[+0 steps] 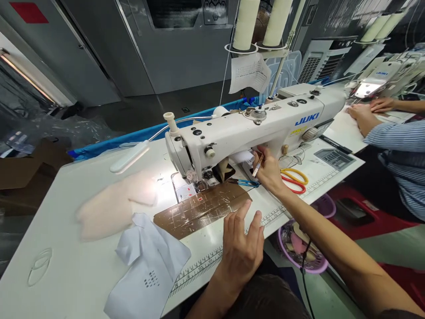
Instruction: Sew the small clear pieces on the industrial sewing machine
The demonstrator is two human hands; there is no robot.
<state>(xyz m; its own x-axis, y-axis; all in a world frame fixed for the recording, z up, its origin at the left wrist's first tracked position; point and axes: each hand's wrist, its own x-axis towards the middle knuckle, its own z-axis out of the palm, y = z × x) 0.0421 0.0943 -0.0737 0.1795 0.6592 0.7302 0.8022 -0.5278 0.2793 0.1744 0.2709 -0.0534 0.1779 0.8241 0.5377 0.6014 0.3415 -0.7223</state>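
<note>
Nearest: left hand (244,241), bare, fingers raised and loosely spread, grip wide; contact with the tabletop (66,270) can't be told. Left of it, white cloth (146,261), matte, creased, upper end folded over, cluster of small dark dots near its lower right, long side running up and slightly right. Tabletop smooth and white, ruler strip (199,265) along the near edge. Farther in, brown sheet (199,210), shiny, scuffed, rounded outline, long axis left to right with the right end farther away. Peach piece (113,206) off to the left, soft-looking, edges blurred. Blue snips (248,183) at the sheet's right end; scissors (295,180) with yellow and red loop handles, right of them. Slim pen-like tool (256,169) just beyond the snips, under the machine arm; white end points down, slightly left, long axis steep. Right hand (269,173) holds it, grip narrow, fingertips partly hidden, near crumpled white material (241,156). Behind, sewing machine (259,124), glossy white casing. Farther, two cream thread cones (245,24), tapered, and a curled printed paper (249,73); far right, co-worker's striped sleeve (395,133).
</note>
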